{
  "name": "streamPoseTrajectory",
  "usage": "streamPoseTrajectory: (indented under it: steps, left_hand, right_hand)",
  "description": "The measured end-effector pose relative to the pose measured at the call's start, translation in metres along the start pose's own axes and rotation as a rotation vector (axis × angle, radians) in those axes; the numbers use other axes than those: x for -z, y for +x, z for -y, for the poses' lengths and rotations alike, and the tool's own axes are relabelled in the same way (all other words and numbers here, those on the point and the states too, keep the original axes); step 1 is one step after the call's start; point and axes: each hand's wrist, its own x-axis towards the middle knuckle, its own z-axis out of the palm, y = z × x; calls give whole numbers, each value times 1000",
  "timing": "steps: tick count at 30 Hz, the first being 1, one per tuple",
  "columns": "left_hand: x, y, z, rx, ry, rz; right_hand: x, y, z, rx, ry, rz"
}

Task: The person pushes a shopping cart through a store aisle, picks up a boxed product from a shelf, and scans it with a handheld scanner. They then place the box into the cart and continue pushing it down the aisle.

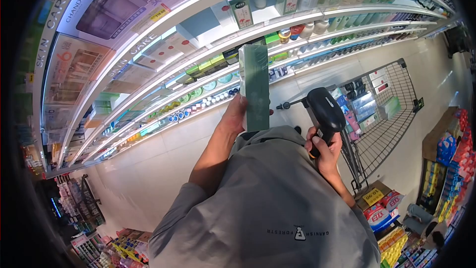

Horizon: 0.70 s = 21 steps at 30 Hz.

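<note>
My left hand (234, 114) is wrapped around a tall green box (257, 87), held upright in front of my grey shirt. The box's top and one long side face me; its printing is too blurred to read. In my right hand (325, 151) is a black handheld barcode scanner (325, 110), gripped by its handle with the fingers closed. Its head points up and away from my body. The box and the scanner are apart, with a stretch of floor between them.
Shelves (213, 44) of boxed and bottled skin care products curve across the front and left. A wire shopping cart (386, 134) holding several boxes stands at the right. Stacked colourful packages (458, 154) line the far right, and more goods (384, 206) sit near my right elbow.
</note>
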Motion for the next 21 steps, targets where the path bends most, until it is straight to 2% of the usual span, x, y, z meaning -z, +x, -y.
streamPoseTrajectory:
  steps: [4,7,13,21]
  left_hand:
    - [-43,2,-13,-17,-38,-123]
    - [-34,5,-13,-43,-13,-41]
    - [-50,6,-19,-11,-24,-113]
    - [-51,8,-18,-1,148,-142]
  right_hand:
    - [1,-1,0,0,-8,-2]
    - [2,-1,0,-2,-6,-2]
    - [2,-1,1,1,2,-3]
    - [1,1,0,-2,6,2]
